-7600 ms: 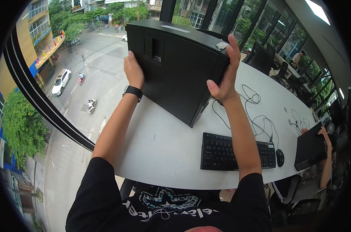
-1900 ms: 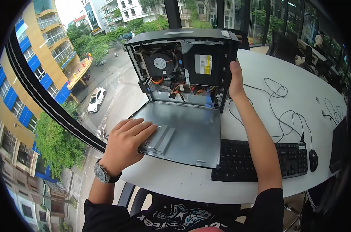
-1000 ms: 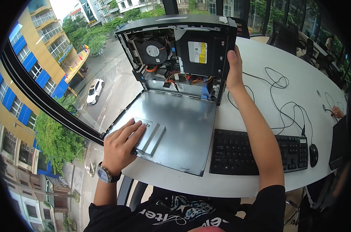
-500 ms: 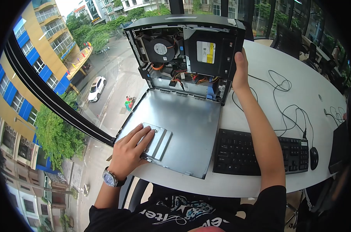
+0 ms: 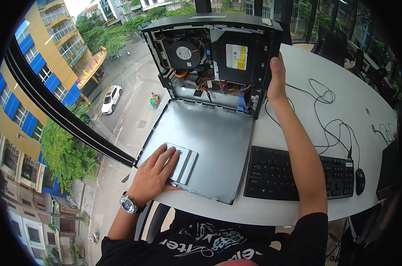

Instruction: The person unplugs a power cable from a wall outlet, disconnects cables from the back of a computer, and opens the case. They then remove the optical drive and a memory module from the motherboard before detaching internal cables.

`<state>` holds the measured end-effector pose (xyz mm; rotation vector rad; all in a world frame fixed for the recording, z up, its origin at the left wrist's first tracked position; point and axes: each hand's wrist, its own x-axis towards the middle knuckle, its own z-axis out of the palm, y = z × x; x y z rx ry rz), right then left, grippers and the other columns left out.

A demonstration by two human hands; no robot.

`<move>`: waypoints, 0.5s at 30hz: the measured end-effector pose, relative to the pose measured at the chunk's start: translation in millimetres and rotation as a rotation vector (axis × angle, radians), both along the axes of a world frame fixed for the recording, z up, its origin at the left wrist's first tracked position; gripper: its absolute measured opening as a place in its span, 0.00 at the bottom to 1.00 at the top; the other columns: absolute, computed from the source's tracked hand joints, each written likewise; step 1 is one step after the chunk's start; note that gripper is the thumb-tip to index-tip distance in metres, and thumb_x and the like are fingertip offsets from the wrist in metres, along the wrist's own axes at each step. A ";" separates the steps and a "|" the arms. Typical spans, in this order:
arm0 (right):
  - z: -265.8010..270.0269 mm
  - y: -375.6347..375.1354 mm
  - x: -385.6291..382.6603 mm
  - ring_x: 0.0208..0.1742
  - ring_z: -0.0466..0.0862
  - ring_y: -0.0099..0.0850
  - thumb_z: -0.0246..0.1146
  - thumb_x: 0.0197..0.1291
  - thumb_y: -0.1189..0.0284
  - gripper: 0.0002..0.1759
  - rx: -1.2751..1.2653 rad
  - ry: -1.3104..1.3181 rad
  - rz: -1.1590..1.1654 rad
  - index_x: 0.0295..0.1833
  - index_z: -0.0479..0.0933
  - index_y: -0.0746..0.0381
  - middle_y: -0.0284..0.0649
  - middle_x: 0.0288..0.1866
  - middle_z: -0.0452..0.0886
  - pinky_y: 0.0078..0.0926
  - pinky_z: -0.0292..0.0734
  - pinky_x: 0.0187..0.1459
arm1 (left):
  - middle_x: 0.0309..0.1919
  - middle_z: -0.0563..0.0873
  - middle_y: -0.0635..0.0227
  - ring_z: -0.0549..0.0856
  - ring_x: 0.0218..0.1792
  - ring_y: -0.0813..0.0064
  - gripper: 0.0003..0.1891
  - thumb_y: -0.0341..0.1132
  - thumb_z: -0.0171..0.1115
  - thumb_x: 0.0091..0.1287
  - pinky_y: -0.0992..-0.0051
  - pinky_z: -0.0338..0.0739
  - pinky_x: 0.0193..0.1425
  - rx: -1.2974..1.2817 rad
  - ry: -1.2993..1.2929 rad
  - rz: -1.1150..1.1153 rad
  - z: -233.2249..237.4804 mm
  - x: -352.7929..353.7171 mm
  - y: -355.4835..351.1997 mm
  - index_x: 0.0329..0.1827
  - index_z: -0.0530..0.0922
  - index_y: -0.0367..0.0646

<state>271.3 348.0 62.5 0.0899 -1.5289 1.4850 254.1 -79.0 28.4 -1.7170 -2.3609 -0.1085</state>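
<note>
Lowered since earlier, the panel (image 5: 214, 142) could drop if our clasping left hand (image 5: 150, 176) slips, right hand (image 5: 277, 83) gripping the computer (image 5: 221, 62).

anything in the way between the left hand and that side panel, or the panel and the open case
Nothing visible: the left hand holds the side panel, whose far edge runs along the open case. The keyboard sits to the panel's right.
</note>
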 end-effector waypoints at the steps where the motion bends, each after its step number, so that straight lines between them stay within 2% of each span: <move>1: -0.3 0.0 -0.7 0.63 0.78 0.30 0.59 0.72 0.40 0.43 0.001 0.000 0.002 0.75 0.66 0.65 0.44 0.62 0.77 0.25 0.72 0.67 | 0.72 0.76 0.51 0.73 0.75 0.47 0.50 0.72 0.53 0.64 0.54 0.74 0.74 0.001 0.000 0.002 0.2 0.5 -0.7 0.76 0.71 0.35; 6: -2.9 4.7 -3.8 0.63 0.78 0.29 0.59 0.73 0.40 0.42 0.026 0.014 -0.018 0.74 0.66 0.65 0.44 0.61 0.77 0.24 0.72 0.66 | 0.74 0.72 0.49 0.68 0.77 0.45 0.54 0.70 0.66 0.59 0.53 0.70 0.78 -0.057 -0.056 -0.008 7.4 3.9 0.6 0.78 0.68 0.33; 7: -3.1 5.1 -3.1 0.63 0.78 0.29 0.59 0.73 0.40 0.42 0.026 0.014 -0.020 0.74 0.66 0.65 0.44 0.61 0.77 0.24 0.72 0.66 | 0.74 0.72 0.49 0.68 0.77 0.45 0.54 0.70 0.66 0.59 0.53 0.70 0.78 -0.057 -0.056 -0.010 8.5 3.9 1.1 0.78 0.68 0.33; 9: -1.6 2.6 -1.8 0.63 0.78 0.28 0.58 0.73 0.40 0.43 0.023 0.006 -0.008 0.75 0.66 0.65 0.44 0.61 0.77 0.24 0.72 0.66 | 0.74 0.72 0.50 0.68 0.77 0.46 0.56 0.66 0.74 0.54 0.53 0.70 0.78 -0.040 -0.111 -0.013 10.7 3.6 1.7 0.78 0.69 0.33; 10: -1.4 1.7 -1.6 0.63 0.78 0.28 0.58 0.73 0.40 0.43 0.023 0.007 -0.007 0.75 0.66 0.65 0.44 0.61 0.77 0.24 0.72 0.66 | 0.74 0.72 0.50 0.68 0.77 0.46 0.56 0.66 0.74 0.54 0.53 0.70 0.78 -0.039 -0.111 -0.011 12.5 3.4 2.0 0.78 0.69 0.33; 15: 0.3 -0.1 -0.9 0.63 0.78 0.29 0.58 0.72 0.40 0.43 0.021 0.009 -0.028 0.75 0.66 0.65 0.43 0.61 0.77 0.24 0.73 0.66 | 0.70 0.76 0.55 0.72 0.74 0.50 0.51 0.59 0.81 0.47 0.54 0.73 0.77 -0.022 -0.275 -0.027 18.4 -6.3 2.2 0.75 0.75 0.42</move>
